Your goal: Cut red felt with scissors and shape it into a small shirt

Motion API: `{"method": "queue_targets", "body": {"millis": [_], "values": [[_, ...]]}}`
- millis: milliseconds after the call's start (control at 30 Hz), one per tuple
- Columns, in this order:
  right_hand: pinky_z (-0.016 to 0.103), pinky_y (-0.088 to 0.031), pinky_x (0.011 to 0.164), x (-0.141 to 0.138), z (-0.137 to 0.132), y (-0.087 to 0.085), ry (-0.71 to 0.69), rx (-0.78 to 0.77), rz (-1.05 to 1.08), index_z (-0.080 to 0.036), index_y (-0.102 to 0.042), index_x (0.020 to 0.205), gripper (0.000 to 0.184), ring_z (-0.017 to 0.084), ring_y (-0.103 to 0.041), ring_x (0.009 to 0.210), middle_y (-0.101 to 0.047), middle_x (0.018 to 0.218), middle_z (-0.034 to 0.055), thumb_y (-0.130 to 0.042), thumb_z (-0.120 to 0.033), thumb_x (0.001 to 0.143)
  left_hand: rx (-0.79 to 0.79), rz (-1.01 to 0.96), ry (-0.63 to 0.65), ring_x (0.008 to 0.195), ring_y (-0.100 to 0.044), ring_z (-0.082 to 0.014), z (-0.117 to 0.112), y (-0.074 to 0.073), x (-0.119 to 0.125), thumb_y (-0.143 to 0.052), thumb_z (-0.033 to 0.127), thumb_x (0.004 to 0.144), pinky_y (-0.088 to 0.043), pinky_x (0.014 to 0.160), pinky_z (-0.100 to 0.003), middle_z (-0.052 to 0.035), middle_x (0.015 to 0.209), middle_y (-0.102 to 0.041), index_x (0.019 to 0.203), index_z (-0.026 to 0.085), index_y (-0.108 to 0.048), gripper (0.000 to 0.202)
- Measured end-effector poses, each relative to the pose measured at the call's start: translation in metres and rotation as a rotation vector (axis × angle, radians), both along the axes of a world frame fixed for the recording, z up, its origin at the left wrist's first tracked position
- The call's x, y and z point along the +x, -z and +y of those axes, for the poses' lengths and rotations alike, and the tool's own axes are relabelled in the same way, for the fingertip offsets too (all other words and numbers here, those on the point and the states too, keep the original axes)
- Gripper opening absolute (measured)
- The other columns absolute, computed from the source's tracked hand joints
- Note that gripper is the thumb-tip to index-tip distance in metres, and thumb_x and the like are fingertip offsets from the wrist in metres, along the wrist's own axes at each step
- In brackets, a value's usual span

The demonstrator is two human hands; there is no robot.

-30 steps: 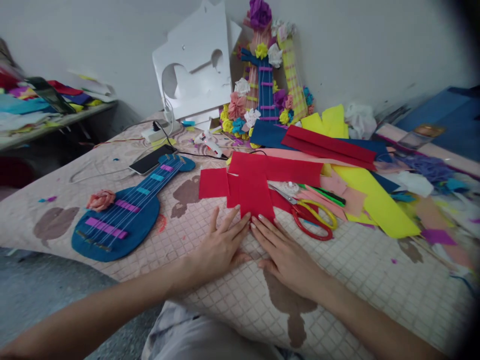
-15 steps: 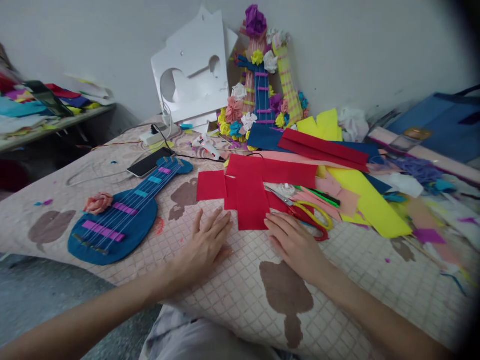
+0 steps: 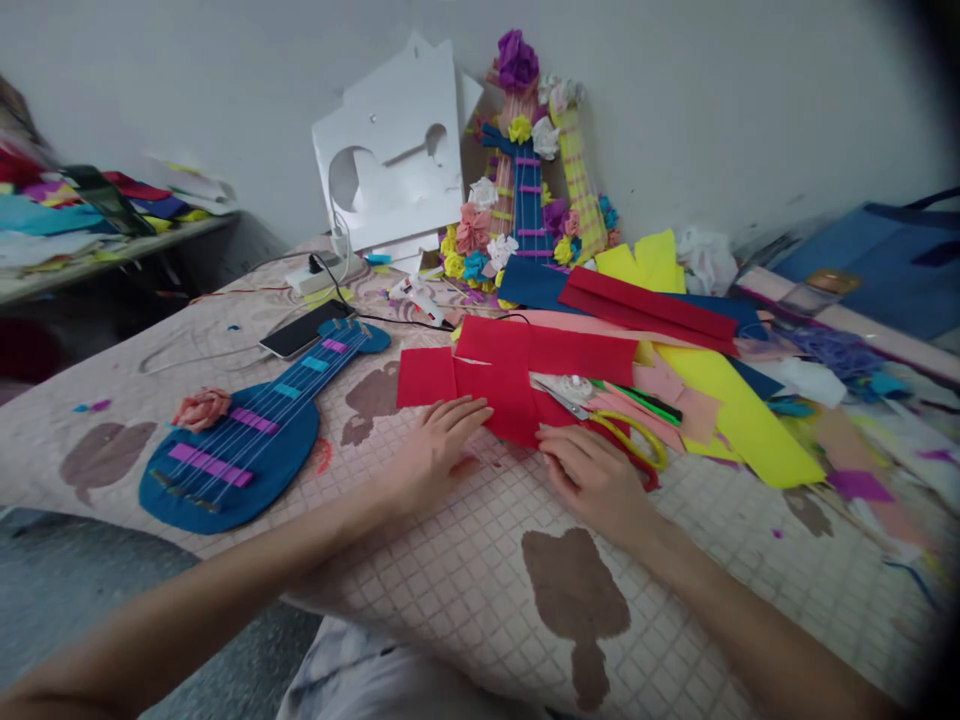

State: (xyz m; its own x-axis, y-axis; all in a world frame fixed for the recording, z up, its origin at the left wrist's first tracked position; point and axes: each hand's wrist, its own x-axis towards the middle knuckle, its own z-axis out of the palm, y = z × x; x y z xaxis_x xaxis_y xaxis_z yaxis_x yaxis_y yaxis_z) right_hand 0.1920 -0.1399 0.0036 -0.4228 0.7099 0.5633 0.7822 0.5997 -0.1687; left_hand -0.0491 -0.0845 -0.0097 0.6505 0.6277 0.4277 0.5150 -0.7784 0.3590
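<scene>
Working on the smooth red rectangular panel of thin sheet (image 3: pixel 514 405), paper or felt, can't tell which; it's on the patterned cloth-covered desk (image 3: pixel 450 575) right in front of me, near edge lying skewed between my hands. To handle it well, I'd say: light, even pressure, fingers flat, square that near edge before pressing anything down, no dragging, since thin stock like this likely creases or slides. Best to brace one side and adjust from the other. Watch the small red rectangle (image 3: pixel 426 377) butting against it on the left and the long red strip (image 3: pixel 585 352) running off right at the far end; a hard push could probably shift both. Scissors with red and yellow handles (image 3: pixel 581 411) sit just right of the panel, red loop partly behind my right hand, so I'd give the knuckles room there. Left hand (image 3: pixel 439 447): palm down, spread nearly flat, fingertips over the panel's near-left side, gripping nothing. Right hand (image 3: pixel 592 478): fingers half curled, tips at the panel's near-right corner; can't tell if they pinch the edge or only touch. Blue guitar-shaped piece with strings (image 3: pixel 289 410) lies well left, clear of both.
</scene>
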Motion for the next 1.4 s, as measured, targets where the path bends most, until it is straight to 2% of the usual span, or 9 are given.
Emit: {"method": "queue_targets", "body": {"millis": [100, 200, 367, 500, 733, 867, 1067, 1267, 1400], "values": [[0.038, -0.051, 0.083, 0.005, -0.003, -0.017, 0.007, -0.049, 0.174, -0.022, -0.061, 0.090, 0.017, 0.021, -0.064, 0.091, -0.069, 0.095, 0.0056, -0.047, -0.013, 0.085, -0.011, -0.091, 0.018, 0.121, -0.051, -0.0244, 0.017, -0.009, 0.009, -0.060, 0.022, 0.083, -0.040, 0.100, -0.046, -0.0104, 0.127, -0.059, 0.123, 0.020, -0.053, 0.041], [0.035, -0.052, 0.074, 0.009, -0.003, -0.027, 0.080, -0.193, 0.445, -0.024, -0.060, 0.086, 0.009, 0.020, -0.065, 0.083, -0.068, 0.088, 0.0040, -0.051, -0.022, 0.086, -0.138, -0.146, 0.038, 0.092, -0.062, -0.0201, 0.029, -0.025, 0.016, -0.059, 0.023, 0.083, -0.048, 0.085, -0.036, -0.0060, 0.092, -0.069, 0.090, 0.018, -0.065, 0.011], [0.037, -0.053, 0.071, 0.009, 0.007, -0.021, -0.133, -0.581, 1.040, -0.024, -0.051, 0.115, 0.036, 0.024, -0.064, 0.093, -0.065, 0.107, 0.0107, -0.044, -0.047, 0.088, -0.734, -0.423, 0.024, 0.057, -0.053, -0.0089, 0.026, -0.054, 0.028, -0.063, 0.030, 0.078, -0.041, 0.054, -0.021, 0.0025, 0.059, -0.053, 0.066, 0.015, -0.052, 0.022], [0.035, -0.053, 0.074, -0.001, 0.008, -0.011, -0.048, -0.809, 1.165, -0.022, -0.058, 0.101, 0.031, 0.020, -0.064, 0.087, -0.067, 0.100, 0.0077, -0.063, -0.042, 0.079, -1.150, -0.561, -0.004, 0.053, -0.051, -0.0068, 0.022, -0.064, 0.039, -0.068, 0.032, 0.072, -0.040, 0.050, -0.019, 0.0029, 0.061, -0.053, 0.068, 0.014, -0.049, 0.026], [0.018, -0.027, 0.033, -0.002, 0.007, 0.004, 0.132, -0.948, 1.195, -0.019, -0.056, 0.075, 0.025, 0.004, -0.036, 0.037, -0.052, 0.058, -0.0067, -0.070, -0.040, 0.073, -1.189, -0.510, -0.125, 0.052, -0.050, -0.0066, 0.033, -0.030, 0.044, -0.070, 0.030, 0.069, -0.037, 0.048, -0.018, 0.0035, 0.059, -0.053, 0.068, 0.014, -0.050, 0.025], [0.018, -0.030, 0.035, 0.000, 0.010, 0.013, 0.097, -0.985, 1.109, -0.019, -0.057, 0.085, 0.026, 0.004, -0.040, 0.042, -0.061, 0.071, -0.0030, -0.071, -0.038, 0.072, -1.202, -0.511, -0.122, 0.056, -0.053, -0.0081, 0.033, -0.010, 0.040, -0.071, 0.033, 0.068, -0.037, 0.050, -0.019, 0.0012, 0.064, -0.058, 0.071, 0.014, -0.053, 0.026], [0.020, -0.035, 0.040, -0.001, 0.009, 0.016, 0.088, -0.979, 1.146, -0.021, -0.058, 0.086, 0.025, 0.008, -0.050, 0.051, -0.064, 0.077, -0.0003, -0.072, -0.036, 0.071, -1.234, -0.582, -0.040, 0.067, -0.058, -0.0104, 0.030, -0.004, 0.031, -0.081, 0.016, 0.051, -0.045, 0.066, -0.024, 0.0021, 0.071, -0.061, 0.081, 0.014, -0.056, 0.039], [0.032, -0.051, 0.076, 0.004, 0.010, 0.023, 0.005, -0.922, 1.046, -0.022, -0.058, 0.092, 0.022, 0.016, -0.063, 0.081, -0.067, 0.089, 0.0023, -0.069, -0.030, 0.075, -1.262, -0.652, -0.029, 0.063, -0.057, -0.0071, 0.030, 0.002, 0.029, -0.080, 0.011, 0.050, -0.044, 0.065, -0.022, 0.0046, 0.067, -0.060, 0.077, 0.014, -0.055, 0.036], [0.033, -0.050, 0.077, 0.004, 0.009, 0.024, 0.021, -0.824, 0.927, -0.023, -0.057, 0.091, 0.015, 0.017, -0.063, 0.080, -0.066, 0.087, 0.0019, -0.064, -0.028, 0.078, -1.262, -0.635, 0.006, 0.063, -0.057, -0.0072, 0.031, 0.007, 0.027, -0.078, 0.015, 0.054, -0.043, 0.063, -0.021, 0.0035, 0.066, -0.061, 0.073, 0.013, -0.055, 0.029]]}}
